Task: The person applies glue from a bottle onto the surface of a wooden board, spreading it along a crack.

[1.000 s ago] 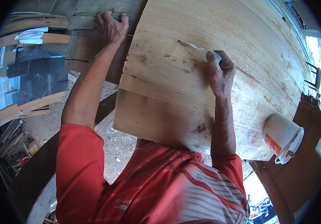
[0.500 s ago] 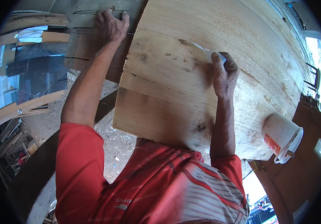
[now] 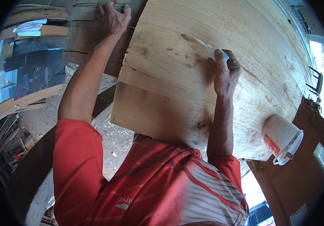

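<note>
Your right hand (image 3: 228, 71) is shifting slightly right, gripping a whitish tool (image 3: 211, 49) near upper centre; your left hand (image 3: 113, 19) is reaching upper left, loosely open, over dark boards (image 3: 84, 39).

Over the last second, I saw the right hand (image 3: 227, 71) slide a little to the right along the board (image 3: 158, 90). The white tool (image 3: 212, 49) went with it, so its tip came slightly farther from the dark mark (image 3: 185, 37). Most of this move was made in the first half of that second. After this, my view itself turned slightly. On its left side, the white sheet (image 3: 30, 28) and the left hand (image 3: 113, 20) appeared higher, the hand nearer to the upper edge. The bucket (image 3: 278, 135) shifted a little leftward, and the pale patch (image 3: 323, 156) behind it sank.
</note>
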Motion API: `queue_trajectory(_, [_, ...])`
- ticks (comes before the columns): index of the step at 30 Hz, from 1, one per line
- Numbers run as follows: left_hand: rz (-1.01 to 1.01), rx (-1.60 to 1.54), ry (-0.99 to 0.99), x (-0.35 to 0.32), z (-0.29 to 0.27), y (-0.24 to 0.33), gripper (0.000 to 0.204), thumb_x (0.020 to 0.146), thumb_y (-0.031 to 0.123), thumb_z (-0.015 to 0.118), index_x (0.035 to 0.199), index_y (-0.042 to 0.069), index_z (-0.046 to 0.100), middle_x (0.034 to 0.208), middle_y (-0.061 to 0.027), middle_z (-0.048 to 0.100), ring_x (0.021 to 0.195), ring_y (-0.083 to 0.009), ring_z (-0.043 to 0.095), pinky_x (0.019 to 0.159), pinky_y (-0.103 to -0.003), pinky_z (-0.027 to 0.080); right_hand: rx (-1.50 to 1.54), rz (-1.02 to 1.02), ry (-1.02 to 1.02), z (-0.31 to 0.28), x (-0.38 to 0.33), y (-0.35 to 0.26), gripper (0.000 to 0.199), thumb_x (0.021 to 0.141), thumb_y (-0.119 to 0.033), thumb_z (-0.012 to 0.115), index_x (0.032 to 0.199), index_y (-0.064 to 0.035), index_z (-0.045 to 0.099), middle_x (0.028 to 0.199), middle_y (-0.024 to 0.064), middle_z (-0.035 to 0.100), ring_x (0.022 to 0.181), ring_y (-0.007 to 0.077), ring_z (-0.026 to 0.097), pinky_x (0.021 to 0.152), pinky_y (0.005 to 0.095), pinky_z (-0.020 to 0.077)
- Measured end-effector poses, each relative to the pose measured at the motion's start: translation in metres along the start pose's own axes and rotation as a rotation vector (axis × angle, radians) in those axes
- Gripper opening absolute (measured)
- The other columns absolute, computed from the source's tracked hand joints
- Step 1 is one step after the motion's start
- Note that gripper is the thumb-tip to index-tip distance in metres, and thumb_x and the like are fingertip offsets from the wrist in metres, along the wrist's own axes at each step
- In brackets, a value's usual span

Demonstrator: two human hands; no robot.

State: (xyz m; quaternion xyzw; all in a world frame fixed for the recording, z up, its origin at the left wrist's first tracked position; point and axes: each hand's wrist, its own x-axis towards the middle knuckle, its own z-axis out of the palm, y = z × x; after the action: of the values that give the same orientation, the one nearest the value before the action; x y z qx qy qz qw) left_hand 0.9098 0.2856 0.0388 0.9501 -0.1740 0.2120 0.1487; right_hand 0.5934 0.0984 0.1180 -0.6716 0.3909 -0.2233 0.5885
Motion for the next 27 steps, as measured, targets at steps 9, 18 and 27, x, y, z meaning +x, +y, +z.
queue_trajectory(9, [-0.023, -0.027, -0.016, -0.0009, 0.0047, -0.0023, 0.066, 0.08, 0.05, 0.068, 0.125, 0.004, 0.054, 0.129, -0.0216, 0.051, 0.123, -0.0405, 0.047, 0.103, -0.055, 0.036, -0.024, -0.021, 0.011, 0.0, 0.0021, -0.0027, 0.027, 0.096, -0.026, 0.065, 0.089, -0.0003, 0.069, 0.069, -0.0019, 0.06, 0.064, 0.0048, 0.048, 0.059, 0.0232, 0.038])
queue_trajectory(18, [-0.019, -0.032, -0.02, -0.0004, 0.0061, -0.0037, 0.067, 0.08, 0.051, 0.068, 0.125, 0.003, 0.053, 0.13, -0.0233, 0.05, 0.123, -0.0407, 0.047, 0.103, -0.055, 0.036, -0.019, -0.033, 0.01, -0.0002, 0.0013, -0.0032, 0.028, 0.096, -0.027, 0.065, 0.088, -0.0007, 0.069, 0.068, -0.0015, 0.06, 0.063, 0.0049, 0.049, 0.058, 0.0234, 0.0382])
queue_trajectory(27, [-0.01, -0.032, -0.01, -0.0003, 0.0067, -0.0058, 0.067, 0.08, 0.05, 0.068, 0.124, 0.002, 0.054, 0.129, -0.0234, 0.052, 0.122, -0.0404, 0.048, 0.102, -0.055, 0.036, -0.037, -0.041, 0.006, -0.0004, 0.0008, -0.0035, 0.028, 0.096, -0.027, 0.065, 0.088, -0.0007, 0.07, 0.069, -0.0017, 0.061, 0.064, 0.005, 0.049, 0.059, 0.0234, 0.0388])
